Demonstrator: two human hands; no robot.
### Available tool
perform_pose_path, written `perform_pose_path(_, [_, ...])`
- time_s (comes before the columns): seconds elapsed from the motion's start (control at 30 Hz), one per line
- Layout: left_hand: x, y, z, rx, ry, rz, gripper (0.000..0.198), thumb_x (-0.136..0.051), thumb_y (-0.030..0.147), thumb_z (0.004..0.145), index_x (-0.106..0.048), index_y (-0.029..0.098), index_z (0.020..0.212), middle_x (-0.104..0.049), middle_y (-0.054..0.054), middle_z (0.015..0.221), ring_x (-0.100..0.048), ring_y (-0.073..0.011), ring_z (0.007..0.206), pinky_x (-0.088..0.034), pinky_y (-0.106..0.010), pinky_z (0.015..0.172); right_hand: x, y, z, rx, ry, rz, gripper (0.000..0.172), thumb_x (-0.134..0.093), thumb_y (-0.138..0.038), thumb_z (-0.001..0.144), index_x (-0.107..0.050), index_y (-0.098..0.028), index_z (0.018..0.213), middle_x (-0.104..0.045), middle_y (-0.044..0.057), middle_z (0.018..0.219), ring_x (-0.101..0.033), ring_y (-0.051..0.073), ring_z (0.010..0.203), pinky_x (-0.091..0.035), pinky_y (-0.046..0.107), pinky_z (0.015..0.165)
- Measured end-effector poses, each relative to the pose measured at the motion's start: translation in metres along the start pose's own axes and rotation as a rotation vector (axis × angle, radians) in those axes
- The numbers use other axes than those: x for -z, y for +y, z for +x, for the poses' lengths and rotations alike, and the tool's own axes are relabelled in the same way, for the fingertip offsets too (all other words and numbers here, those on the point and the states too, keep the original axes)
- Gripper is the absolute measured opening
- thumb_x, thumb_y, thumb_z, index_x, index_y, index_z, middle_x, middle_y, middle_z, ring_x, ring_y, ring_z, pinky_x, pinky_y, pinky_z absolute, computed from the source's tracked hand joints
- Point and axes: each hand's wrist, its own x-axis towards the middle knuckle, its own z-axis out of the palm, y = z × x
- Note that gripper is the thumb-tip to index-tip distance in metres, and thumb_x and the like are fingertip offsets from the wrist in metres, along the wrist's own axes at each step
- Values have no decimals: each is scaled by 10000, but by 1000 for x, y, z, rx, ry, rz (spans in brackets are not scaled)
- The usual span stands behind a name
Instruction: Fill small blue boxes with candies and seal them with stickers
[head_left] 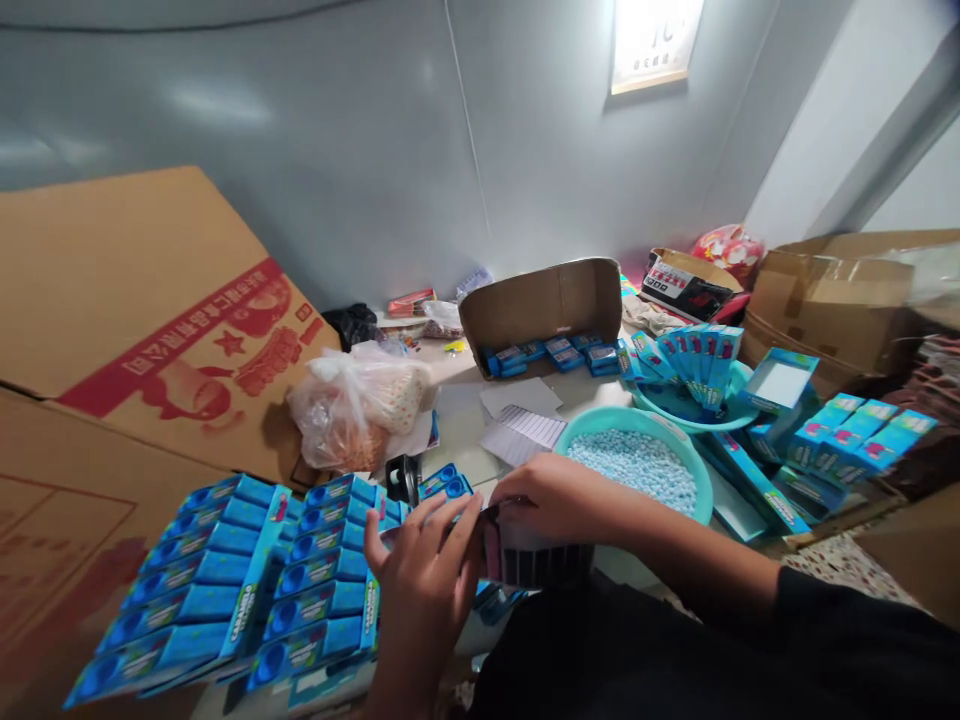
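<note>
My left hand (431,555) is wrapped over the near-left end of a dark, box-like piece with black and pinkish panels (544,558); what it exactly is cannot be made out. The fingers of my right hand (536,490) are bent down onto the same piece from above, gripping its top edge. Left of my hands stand blue display boxes (247,590) filled with rows of small blue packs. A turquoise basin (701,480) of pale blue pellets (637,468) sits just beyond my right forearm.
A large cardboard carton (150,330) rises at the left. At the back, a brown box (540,300) lies tipped with small blue packs. Clear plastic bags (352,405) rest near the carton. Blue boxes (862,435) and a second basin (686,422) holding blue cartons are at the right.
</note>
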Motion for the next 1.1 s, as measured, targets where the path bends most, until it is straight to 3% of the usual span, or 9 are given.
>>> perform_pose_path(0.1, [1, -2, -6, -48, 39, 56, 310, -588, 212, 915, -666, 298, 1203, -741, -2, 1134, -635, -239, 1103, 13, -583, 1190, 2, -5, 2, 16, 11, 48, 139, -589, -140, 861, -721, -162, 821, -719, 30, 780, -487, 91, 603, -291, 221, 577])
perform_pose_path(0.27, [-6, -5, -15, -118, 107, 149, 334, -622, 210, 882, -671, 303, 1198, -753, -4, 1098, -634, -247, 1115, 55, -594, 1183, 4, -15, 6, -5, -58, -46, 154, -604, -159, 859, -725, -143, 764, -713, 45, 726, -411, 85, 542, -254, 233, 538])
perform_pose_path(0.43, [-6, -6, -23, -139, 102, 51, 259, -621, 196, 887, -696, 271, 1122, -773, -8, 1002, -673, -230, 1040, -38, -620, 1199, -4, -18, 9, 5, -104, -91, 188, -579, -156, 853, -743, -148, 762, -729, 67, 736, -418, 100, 531, -222, 259, 526])
perform_pose_path(0.77, [-11, -5, -38, -104, 124, 80, 271, -652, 143, 854, -667, 247, 1105, -753, -54, 1083, -661, -224, 1100, -228, -542, 1186, -2, -22, 14, -27, -127, -39, 156, -601, -128, 844, -749, -145, 795, -742, 51, 792, -488, 103, 621, -280, 223, 582])
perform_pose_path(0.93, [-11, -7, -41, -99, 136, 83, 364, -676, 139, 839, -619, 201, 1193, -750, -76, 1046, -659, -218, 1087, -236, -542, 1186, -4, -23, 14, 2, -114, -34, 155, -608, -129, 825, -727, -152, 729, -714, 32, 713, -436, 94, 568, -232, 238, 547])
perform_pose_path(1.1, [-12, -10, -44, -122, 136, 114, 362, -695, 130, 822, -658, 268, 1155, -727, -70, 1105, -627, -240, 1151, -261, -575, 1171, 1, -24, 12, -27, -92, -4, 154, -608, -135, 827, -710, -154, 714, -689, 22, 693, -415, 95, 563, -230, 239, 547])
